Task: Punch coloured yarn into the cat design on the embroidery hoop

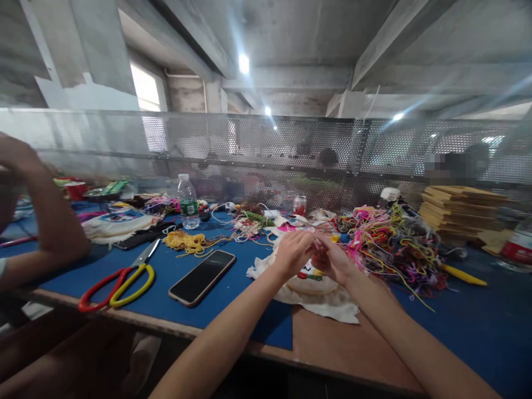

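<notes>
My left hand (294,252) and my right hand (332,257) meet over a white embroidery cloth (266,267) stretched in a round hoop (313,290). Both hands are closed, fingertips together just above the cloth. Whatever they pinch is too small and hidden to make out. Red, green and black stitching (306,271) shows on the cloth below my fingers. The cloth's loose edge spreads past the hoop onto the table. A large tangled heap of coloured yarn (386,244) lies just right of my right hand.
Scissors (124,280) with red and yellow handles, a phone (203,277) and yellow yarn (185,242) lie left on the blue table. Behind stand a water bottle (189,202) and a can (300,205). Padded envelopes (457,213) are stacked right. Another person's arm (58,205) rests far left.
</notes>
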Tool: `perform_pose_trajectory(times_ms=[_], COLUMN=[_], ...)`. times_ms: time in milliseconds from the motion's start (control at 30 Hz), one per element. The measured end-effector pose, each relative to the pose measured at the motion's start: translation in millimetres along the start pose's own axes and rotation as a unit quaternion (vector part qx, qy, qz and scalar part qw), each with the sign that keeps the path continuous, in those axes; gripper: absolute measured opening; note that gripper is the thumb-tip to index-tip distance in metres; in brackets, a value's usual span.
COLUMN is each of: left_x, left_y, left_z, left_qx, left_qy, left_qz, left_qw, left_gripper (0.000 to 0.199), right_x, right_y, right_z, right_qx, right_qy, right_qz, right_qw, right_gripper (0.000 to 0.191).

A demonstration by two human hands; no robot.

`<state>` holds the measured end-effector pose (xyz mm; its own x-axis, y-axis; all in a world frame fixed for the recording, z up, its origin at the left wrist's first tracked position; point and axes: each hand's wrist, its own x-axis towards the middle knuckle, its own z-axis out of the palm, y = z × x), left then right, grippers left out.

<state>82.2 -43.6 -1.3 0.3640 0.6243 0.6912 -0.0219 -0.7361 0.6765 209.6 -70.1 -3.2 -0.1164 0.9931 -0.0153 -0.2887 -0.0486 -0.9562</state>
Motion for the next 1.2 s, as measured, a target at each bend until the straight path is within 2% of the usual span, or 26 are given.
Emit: perform_pose_trajectory(times_ms=[100,167,267,333,400,467,600,700,800,867,933,1067,1133,1200], left_x=[2.8,4.2,3.3,1.6,0.4,-0.5,-6.6,-11.1,-7.1,-1.5,2.2,-1.8,-6.0,-9.0], left_y=[3.5,-0.9,-19.7,-35.2,-47.7,-54.9,-56.6,-52.6,-47.7,-46.5,-48.7,-58.1,-61.0,-61.8], left_z=[-2.1,-8.9,-24.3,-33.2,-38.5,-40.4,-40.1,-43.9,-54.3,-61.2,-64.2,-57.2,-51.9,-47.6], left_qx=[0.049,0.100,0.177,0.220,0.243,0.248,0.242,0.284,0.397,0.437,0.416,0.245,0.120,0.007], left_qy=[-0.010,0.034,0.115,0.133,0.128,0.113,0.099,0.068,0.030,0.042,0.059,0.083,0.070,0.034], left_qz=[0.031,-0.003,-0.167,-0.281,-0.346,-0.375,-0.381,-0.372,-0.318,-0.271,-0.270,-0.371,-0.429,-0.465], left_qw=[0.998,0.994,0.963,0.925,0.897,0.886,0.887,0.881,0.861,0.857,0.867,0.892,0.893,0.885], left_gripper=[0.016,0.023,0.016,0.026,0.035,0.038,0.036,0.024,0.021,0.029,0.031,0.031,0.034,0.034], right_x=[3.5,6.1,8.7,9.5,9.2,7.6,0.9,-3.4,-5.0,-5.7,-6.8,-8.9,-8.7,-7.8], right_y=[-2.9,-7.1,-13.4,-15.1,-13.9,-10.8,-3.7,-0.7,0.7,1.2,2.1,7.2,10.5,12.6], right_z=[-9.2,-20.4,-35.7,-40.0,-38.6,-34.0,-27.0,-26.1,-25.6,-24.6,-23.4,-21.9,-20.6,-18.1], right_qx=[0.066,0.102,0.102,0.088,0.079,0.061,0.015,0.005,-0.006,-0.023,-0.026,0.019,0.037,0.049], right_qy=[0.044,0.069,0.083,0.090,0.094,0.088,-0.004,-0.067,-0.090,-0.109,-0.120,-0.126,-0.145,-0.160], right_qz=[-0.023,-0.044,-0.082,-0.097,-0.098,-0.092,-0.048,-0.027,-0.034,-0.040,-0.042,-0.008,0.004,-0.008], right_qw=[0.997,0.991,0.988,0.987,0.988,0.990,0.999,0.997,0.995,0.993,0.992,0.992,0.989,0.986], right_gripper=[0.030,0.024,0.021,0.023,0.021,0.018,0.017,0.017,0.024,0.024,0.021,0.017,0.014,0.010])
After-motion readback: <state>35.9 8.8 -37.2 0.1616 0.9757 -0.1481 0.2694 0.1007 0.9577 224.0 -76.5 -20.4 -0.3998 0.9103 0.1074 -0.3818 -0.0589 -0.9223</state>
